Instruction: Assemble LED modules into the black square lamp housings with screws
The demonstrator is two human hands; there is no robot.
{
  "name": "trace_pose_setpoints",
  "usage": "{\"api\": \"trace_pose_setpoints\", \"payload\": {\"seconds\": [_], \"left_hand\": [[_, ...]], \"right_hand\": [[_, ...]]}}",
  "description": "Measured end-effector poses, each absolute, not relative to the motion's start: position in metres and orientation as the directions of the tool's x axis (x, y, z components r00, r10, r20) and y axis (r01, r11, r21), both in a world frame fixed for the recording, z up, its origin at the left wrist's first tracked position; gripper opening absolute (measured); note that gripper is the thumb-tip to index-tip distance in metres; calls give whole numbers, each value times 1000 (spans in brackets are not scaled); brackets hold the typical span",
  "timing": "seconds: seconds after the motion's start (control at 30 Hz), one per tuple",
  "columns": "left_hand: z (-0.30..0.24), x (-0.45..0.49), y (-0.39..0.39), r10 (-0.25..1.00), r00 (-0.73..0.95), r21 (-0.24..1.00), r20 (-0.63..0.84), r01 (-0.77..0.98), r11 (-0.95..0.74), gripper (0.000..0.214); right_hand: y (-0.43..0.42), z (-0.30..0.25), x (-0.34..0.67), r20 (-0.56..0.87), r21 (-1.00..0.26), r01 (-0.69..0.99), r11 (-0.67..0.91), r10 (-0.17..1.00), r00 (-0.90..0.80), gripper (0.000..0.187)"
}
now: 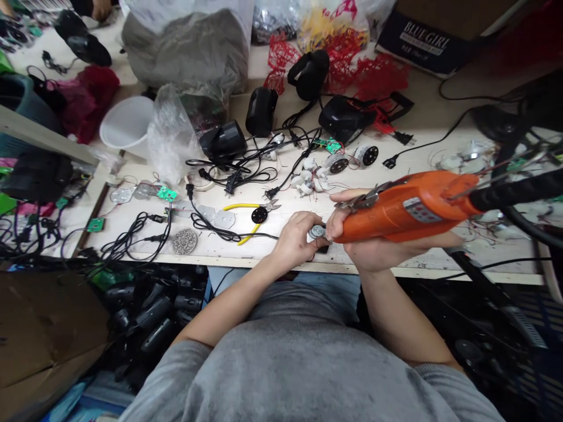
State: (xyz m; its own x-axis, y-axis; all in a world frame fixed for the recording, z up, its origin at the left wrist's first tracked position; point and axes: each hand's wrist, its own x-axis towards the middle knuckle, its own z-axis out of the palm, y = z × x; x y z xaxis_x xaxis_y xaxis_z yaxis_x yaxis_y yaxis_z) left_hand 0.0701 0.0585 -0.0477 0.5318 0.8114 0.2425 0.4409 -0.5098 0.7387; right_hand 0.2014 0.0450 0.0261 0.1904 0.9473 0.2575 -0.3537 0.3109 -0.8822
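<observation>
Here we list the left hand (pixel 292 243) pinching a small round motor (pixel 315 232), held just beside the right hand (pixel 373 249). That hand clenches an orange soldering gun (pixel 409 205), its long axis lying crosswise, nose toward the motor.

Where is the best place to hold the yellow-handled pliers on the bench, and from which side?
Grip the yellow handles of the pliers from the left, around their middle. They lie flat and spread apart, reaching left, while the metal jaws point right, toward the left hand.
</observation>
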Motion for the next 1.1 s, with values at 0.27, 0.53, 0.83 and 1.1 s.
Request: {"api": "trace_pose_setpoints", "payload": {"seconds": [0.27, 0.53, 0.83, 1.1], "left_hand": [[-51, 70, 58, 810, 539, 739, 231, 444, -506, 25], [-50, 70, 58, 810, 535, 763, 239, 413, -498, 23], [-39, 72, 56, 847, 509, 802, 151, 438, -406, 16], [-44, 73, 52, 918, 381, 787, 110, 531, -314, 31]], "right_hand": [[44, 30, 203, 286, -879, -357, 316, 949, 135, 93], [43, 26, 207, 306, -875, -362, 323, 946, 104, 84], [38, 39, 214, 374, -846, -381, 373, 924, 77, 79], [56, 37, 188, 379, -842, -404, 358, 925, 30, 79]]}}
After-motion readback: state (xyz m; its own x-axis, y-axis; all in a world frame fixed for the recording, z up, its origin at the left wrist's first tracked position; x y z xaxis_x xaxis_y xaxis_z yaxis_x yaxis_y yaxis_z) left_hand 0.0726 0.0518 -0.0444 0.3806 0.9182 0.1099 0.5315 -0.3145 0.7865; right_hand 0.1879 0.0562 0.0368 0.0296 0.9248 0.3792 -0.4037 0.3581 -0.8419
